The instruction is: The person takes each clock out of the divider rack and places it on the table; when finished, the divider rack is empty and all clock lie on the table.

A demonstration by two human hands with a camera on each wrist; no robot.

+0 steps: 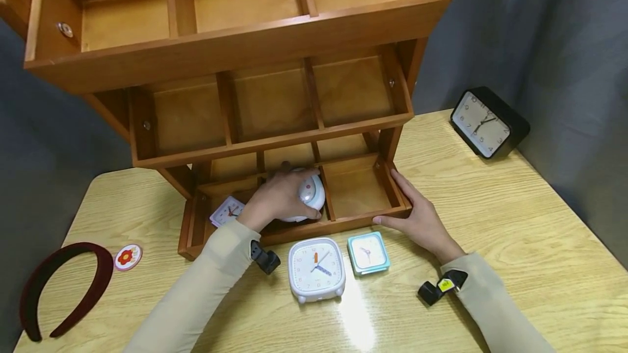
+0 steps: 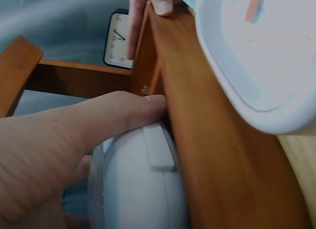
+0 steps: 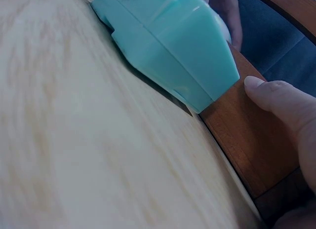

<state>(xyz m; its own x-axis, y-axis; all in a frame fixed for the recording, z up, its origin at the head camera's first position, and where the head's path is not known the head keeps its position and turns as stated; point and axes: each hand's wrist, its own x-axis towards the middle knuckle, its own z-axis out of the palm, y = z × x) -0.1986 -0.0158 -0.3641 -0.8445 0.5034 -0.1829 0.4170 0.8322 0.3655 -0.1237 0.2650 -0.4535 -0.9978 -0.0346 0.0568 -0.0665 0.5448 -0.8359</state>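
In the head view my left hand (image 1: 282,195) grips a rounded white plastic object (image 1: 312,192) with a pale blue band, in the middle compartment of the lowest drawer (image 1: 360,222). Its thumb lies along the object by the drawer's front wall in the left wrist view; the palm hides much of it. My right hand (image 1: 422,222) holds the drawer's right front corner, thumb on the front and fingers along the side. A small lilac clock (image 1: 228,211) leans in the left compartment. Before the drawer stand a white alarm clock (image 1: 316,268) and a smaller turquoise clock (image 1: 368,253).
Two higher drawer tiers, the middle drawer (image 1: 272,142) and the top drawer (image 1: 245,42), overhang the lowest one. A black clock (image 1: 490,122) stands at the right rear. On the left lie a dark red headband (image 1: 100,277) and a round flower badge (image 1: 128,257).
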